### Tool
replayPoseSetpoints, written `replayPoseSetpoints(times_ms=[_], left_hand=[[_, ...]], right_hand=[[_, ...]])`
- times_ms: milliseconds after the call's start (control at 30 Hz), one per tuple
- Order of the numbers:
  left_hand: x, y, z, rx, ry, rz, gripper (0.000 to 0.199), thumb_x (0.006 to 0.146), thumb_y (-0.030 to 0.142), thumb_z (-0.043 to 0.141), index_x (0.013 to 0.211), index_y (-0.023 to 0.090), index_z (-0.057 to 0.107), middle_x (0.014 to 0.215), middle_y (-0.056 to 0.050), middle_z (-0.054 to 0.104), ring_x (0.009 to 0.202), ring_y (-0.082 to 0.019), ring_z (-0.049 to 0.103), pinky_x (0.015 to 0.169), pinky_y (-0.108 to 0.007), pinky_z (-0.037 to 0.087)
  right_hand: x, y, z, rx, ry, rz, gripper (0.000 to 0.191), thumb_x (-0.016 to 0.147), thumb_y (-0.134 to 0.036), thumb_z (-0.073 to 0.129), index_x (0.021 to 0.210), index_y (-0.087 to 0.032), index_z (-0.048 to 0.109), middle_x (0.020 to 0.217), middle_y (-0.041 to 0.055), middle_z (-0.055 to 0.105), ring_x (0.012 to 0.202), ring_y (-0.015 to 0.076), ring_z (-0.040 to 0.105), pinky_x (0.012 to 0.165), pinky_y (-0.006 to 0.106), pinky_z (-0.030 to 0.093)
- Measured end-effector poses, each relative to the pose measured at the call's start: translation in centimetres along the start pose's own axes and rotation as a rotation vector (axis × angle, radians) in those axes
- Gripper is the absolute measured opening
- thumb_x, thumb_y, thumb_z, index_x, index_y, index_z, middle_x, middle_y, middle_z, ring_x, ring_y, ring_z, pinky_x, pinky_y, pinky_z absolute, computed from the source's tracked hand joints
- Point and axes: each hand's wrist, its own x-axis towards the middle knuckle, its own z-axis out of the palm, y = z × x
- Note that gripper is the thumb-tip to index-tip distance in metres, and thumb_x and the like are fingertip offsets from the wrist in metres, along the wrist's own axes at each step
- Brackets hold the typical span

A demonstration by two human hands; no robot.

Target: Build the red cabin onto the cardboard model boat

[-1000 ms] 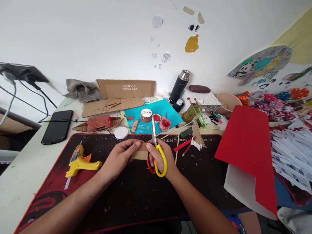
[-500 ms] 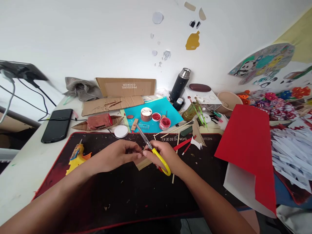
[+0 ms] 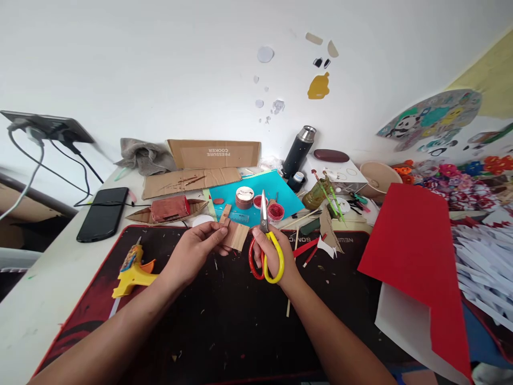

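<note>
My left hand pinches a small brown cardboard piece between thumb and fingers, with a narrow strip sticking up at its upper left. In my right hand is a pair of scissors, one handle loop red and the other yellow. Their blades are closed and point up and away, apart from the cardboard. A yellow hot glue gun lies on the dark desk mat, left of my left forearm. Beyond my hands, a red-painted cardboard boat sits near the mat's far edge.
Paint pots stand on a blue sheet ahead. Behind it are a black flask and cardboard sheets. A phone lies at left. Folded red card and white paper strips fill the right side.
My hands have moved apart. The scissors have swung upright in my right hand, and the cardboard piece has risen in my left hand. The whole view has shifted slightly.
</note>
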Motion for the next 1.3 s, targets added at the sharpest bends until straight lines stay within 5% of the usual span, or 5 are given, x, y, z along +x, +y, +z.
replayPoseSetpoints(times_ms=[233, 467, 800, 1300], left_hand=[[-0.1, -1.2, 0.9, 0.080, 0.003, -0.015, 0.062, 0.070, 0.072, 0.091, 0.102, 0.019, 0.081, 0.107, -0.007, 0.084, 0.089, -0.026, 0.078, 0.081, -0.038, 0.067], [-0.9, -1.3, 1.2, 0.122, -0.065, 0.013, 0.060, 0.079, 0.070, 0.085, 0.110, 0.020, 0.078, 0.107, -0.010, 0.087, 0.095, -0.030, 0.082, 0.086, -0.044, 0.069], [-1.1, -1.4, 1.3, 0.092, -0.106, 0.003, 0.056, 0.084, 0.067, 0.084, 0.113, 0.020, 0.077, 0.108, -0.009, 0.086, 0.100, -0.030, 0.083, 0.089, -0.042, 0.068], [-1.1, -0.9, 1.1, 0.117, -0.142, -0.015, 0.054, 0.082, 0.065, 0.086, 0.113, 0.021, 0.077, 0.110, -0.007, 0.088, 0.101, -0.031, 0.084, 0.094, -0.044, 0.068]], right_hand=[[-0.1, -0.4, 0.3, -0.169, 0.136, -0.096, 0.042, 0.090, -0.056, 0.080, 0.113, -0.021, 0.074, 0.050, -0.0091, 0.053, 0.039, 0.0136, 0.050, 0.040, 0.023, 0.041], [-0.4, 0.4, 0.5, -0.403, 0.085, -0.164, 0.034, 0.094, -0.048, 0.075, 0.115, -0.022, 0.082, 0.061, -0.0030, 0.062, 0.049, 0.0160, 0.058, 0.047, 0.025, 0.047], [-0.5, 0.7, 0.6, -0.481, 0.036, -0.238, 0.031, 0.096, -0.039, 0.071, 0.119, -0.025, 0.084, 0.101, 0.0075, 0.086, 0.085, 0.0264, 0.081, 0.081, 0.035, 0.065], [-0.7, 0.4, 0.8, -0.574, 0.020, -0.302, 0.032, 0.092, -0.031, 0.068, 0.119, -0.024, 0.086, 0.097, 0.0065, 0.087, 0.078, 0.0254, 0.082, 0.079, 0.034, 0.065]])
